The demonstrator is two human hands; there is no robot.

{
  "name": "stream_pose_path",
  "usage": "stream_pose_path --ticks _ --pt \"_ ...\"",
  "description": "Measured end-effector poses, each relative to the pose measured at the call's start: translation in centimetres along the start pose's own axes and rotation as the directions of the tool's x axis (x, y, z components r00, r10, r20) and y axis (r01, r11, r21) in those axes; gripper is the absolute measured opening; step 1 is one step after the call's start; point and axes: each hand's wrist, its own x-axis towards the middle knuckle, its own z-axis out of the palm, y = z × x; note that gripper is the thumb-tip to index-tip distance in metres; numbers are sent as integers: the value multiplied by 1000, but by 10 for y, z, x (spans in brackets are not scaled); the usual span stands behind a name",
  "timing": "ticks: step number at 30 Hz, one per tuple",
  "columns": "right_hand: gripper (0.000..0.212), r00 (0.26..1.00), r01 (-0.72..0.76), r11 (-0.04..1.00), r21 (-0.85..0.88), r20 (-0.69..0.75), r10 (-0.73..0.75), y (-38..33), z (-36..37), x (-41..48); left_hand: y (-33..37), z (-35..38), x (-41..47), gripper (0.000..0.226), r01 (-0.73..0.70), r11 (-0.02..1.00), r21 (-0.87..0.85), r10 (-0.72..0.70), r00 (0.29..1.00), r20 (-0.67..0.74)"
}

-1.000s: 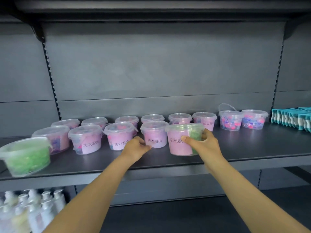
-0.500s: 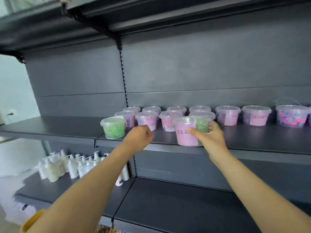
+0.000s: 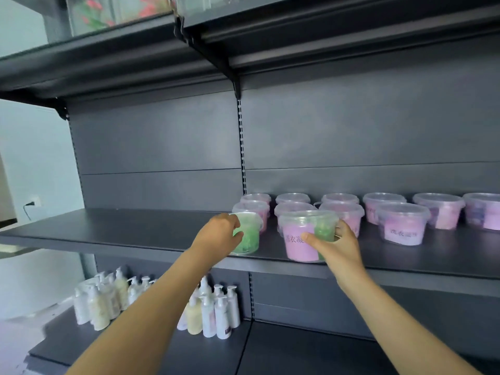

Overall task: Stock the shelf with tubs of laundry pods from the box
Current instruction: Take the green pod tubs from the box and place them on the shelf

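Two bare forearms reach up from the lower edge of the view toward the middle shelf [image 3: 135, 234] of a dark grey metal rack.

Left hand [image 3: 220, 235]: arm extended, wrist straight, fingers curled round the left side of a clear green tub [image 3: 247, 234], thumb over its near face. The hand is closed on that tub, which stands upright near the shelf's front edge.

Right hand [image 3: 334, 246]: arm extended, wrist bent slightly inward, thumb pressed on the front and fingers wrapped behind the right side of a labelled tub [image 3: 303, 239]. This tub carries a pink label with dark characters, and green pods show beside the label. The hand is clamped on it; the tub is upright at the front edge of the shelf, and whether its base fully rests there cannot be told.

Position of the two held tubs: side by side, near each other but apart, the green tub to the left.

Behind and to the right: a group of lidded pink tubs [image 3: 400, 223] in roughly two rows along the shelf, toward the back panel. Shelf section left of the upright is bare.

Lower shelf, left: a cluster of white and cream pump bottles [image 3: 213, 312], upright.

Upper shelf [image 3: 324, 44]: seen from beneath.
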Motion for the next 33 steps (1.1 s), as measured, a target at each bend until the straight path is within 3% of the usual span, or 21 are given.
stream_pose_path --ticks 4,9,11,18,25,28,33 --pt "83 997 31 999 -8 -68 -32 7 35 15 -33 8 34 35 -113 993 16 113 994 -2" --pt "93 982 31 971 -238 -174 -74 28 47 17 -54 38 53 42 -191 981 -41 193 978 73" --pt "90 979 38 958 -284 -182 -93 35 45 15 -59 49 53 44 -226 971 -80 229 973 40" --pt "72 985 97 918 -384 -95 -143 22 50 16 -68 58 49 49 -281 946 -158 276 960 -57" --pt "43 997 44 897 -440 71 -15 0 39 12 -61 41 53 45 -239 964 -117 249 965 86" --pt "37 993 -12 792 -611 85 81 -14 24 12 -57 31 59 44 -221 973 -70 230 959 164" --pt "61 989 60 521 -852 120 83 -51 -11 1 -43 17 62 38 -244 969 -22 245 956 165"
